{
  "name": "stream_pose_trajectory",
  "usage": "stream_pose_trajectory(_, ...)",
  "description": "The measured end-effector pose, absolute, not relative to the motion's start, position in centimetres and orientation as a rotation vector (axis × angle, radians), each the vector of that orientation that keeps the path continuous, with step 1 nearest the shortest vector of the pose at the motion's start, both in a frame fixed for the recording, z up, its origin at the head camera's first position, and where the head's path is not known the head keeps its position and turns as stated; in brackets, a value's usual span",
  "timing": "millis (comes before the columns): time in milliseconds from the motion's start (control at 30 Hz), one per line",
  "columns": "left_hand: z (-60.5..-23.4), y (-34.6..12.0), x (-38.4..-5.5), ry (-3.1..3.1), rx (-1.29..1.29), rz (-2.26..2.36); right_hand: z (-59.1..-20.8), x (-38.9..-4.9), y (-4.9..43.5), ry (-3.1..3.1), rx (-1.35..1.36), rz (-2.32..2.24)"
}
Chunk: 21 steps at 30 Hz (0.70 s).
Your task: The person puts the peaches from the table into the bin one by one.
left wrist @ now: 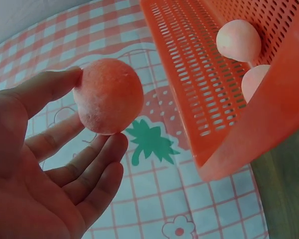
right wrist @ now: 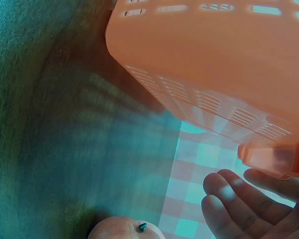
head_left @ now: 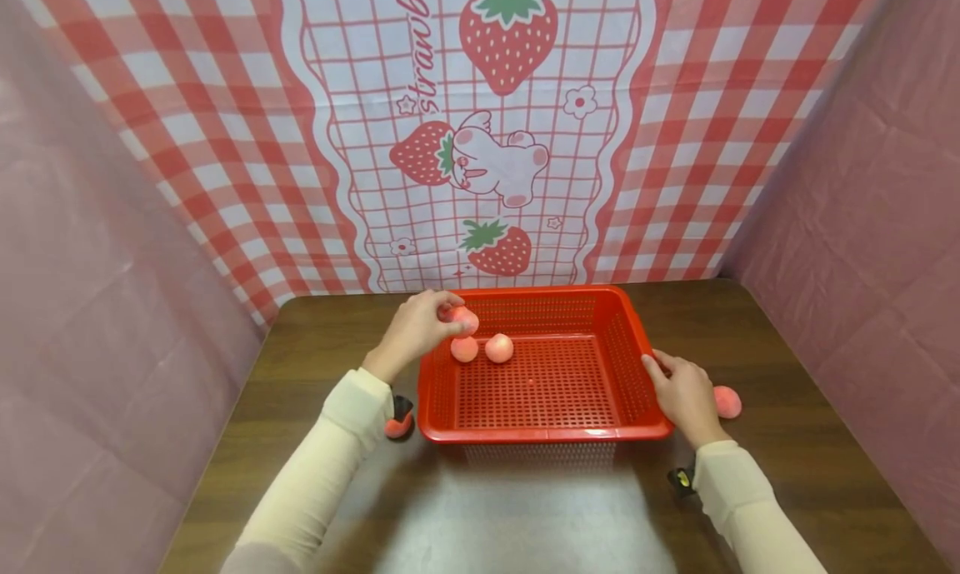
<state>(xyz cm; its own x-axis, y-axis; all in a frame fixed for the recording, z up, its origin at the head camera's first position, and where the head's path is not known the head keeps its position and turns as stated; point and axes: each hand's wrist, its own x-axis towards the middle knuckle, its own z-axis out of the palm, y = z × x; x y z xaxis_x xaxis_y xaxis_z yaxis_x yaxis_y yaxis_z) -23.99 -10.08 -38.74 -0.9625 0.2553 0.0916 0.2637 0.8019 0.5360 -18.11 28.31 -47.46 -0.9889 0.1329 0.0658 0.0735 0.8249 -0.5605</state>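
In the head view my left hand [head_left: 420,328] pinches a fuzzy pink peach [head_left: 463,320] between thumb and fingers, at the back left corner of a red plastic basket [head_left: 543,434]. The left wrist view shows this held peach [left wrist: 109,97] outside the basket wall [left wrist: 182,64]. Inside the basket lie two more peaches, one reddish [head_left: 464,350] and one paler [head_left: 499,348]. My right hand [head_left: 684,395] holds the basket's right rim, thumb on top and fingers on the outer side beneath.
A loose peach [head_left: 727,401] lies on the brown wooden table [head_left: 795,457], just right of my right hand. Another peach [head_left: 399,425] sits by my left wrist, partly covered by the wrist camera. A strawberry-print checked cloth [head_left: 480,141] hangs behind the table.
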Motion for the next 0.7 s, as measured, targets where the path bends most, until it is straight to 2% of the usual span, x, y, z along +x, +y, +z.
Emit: stream_pose_trajectory(700,-40.7,-7.8,-24.8,-3.294,-0.546,-0.769,-47.6,-18.1,28.3,-2.87,-0.126,0.846)
